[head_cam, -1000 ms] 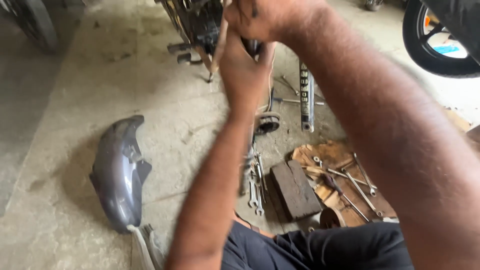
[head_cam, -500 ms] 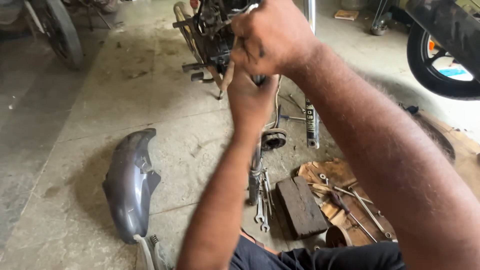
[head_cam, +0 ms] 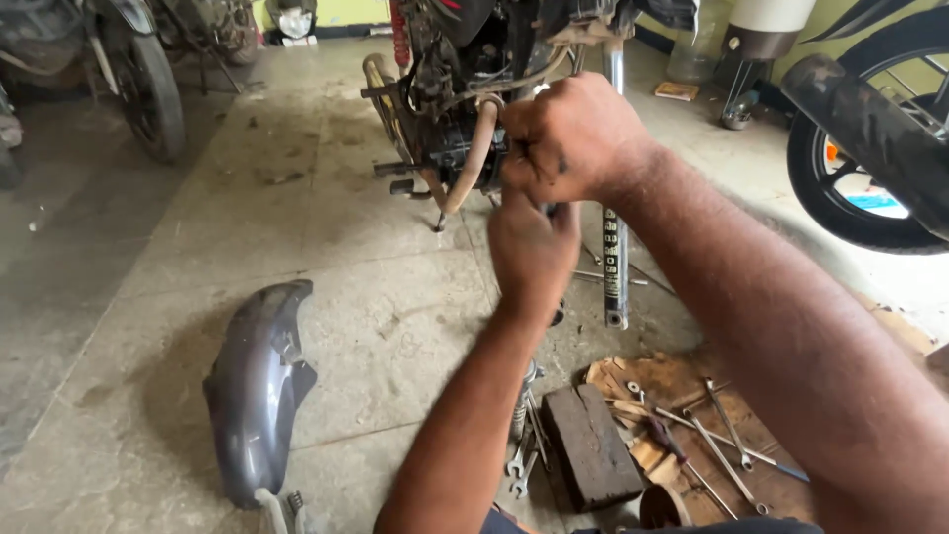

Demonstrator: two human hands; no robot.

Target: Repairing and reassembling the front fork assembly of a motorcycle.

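Right hand (head_cam: 573,133) fisted, we judge clamped on a small hidden part at the engine (head_cam: 450,119) | left hand (head_cam: 534,247) closed just below, contents untold | engine lies ahead-left, right hand nearer | fork tube (head_cam: 615,247) upright beside.

place: motorcycle repair workshop, probably | signs: stripped motorcycle (head_cam: 465,89), loose wrenches (head_cam: 717,435), detached fender (head_cam: 252,391)

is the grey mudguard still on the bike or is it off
Off. The grey mudguard lies by itself on the concrete floor, left of the person's left arm and apart from the motorcycle.
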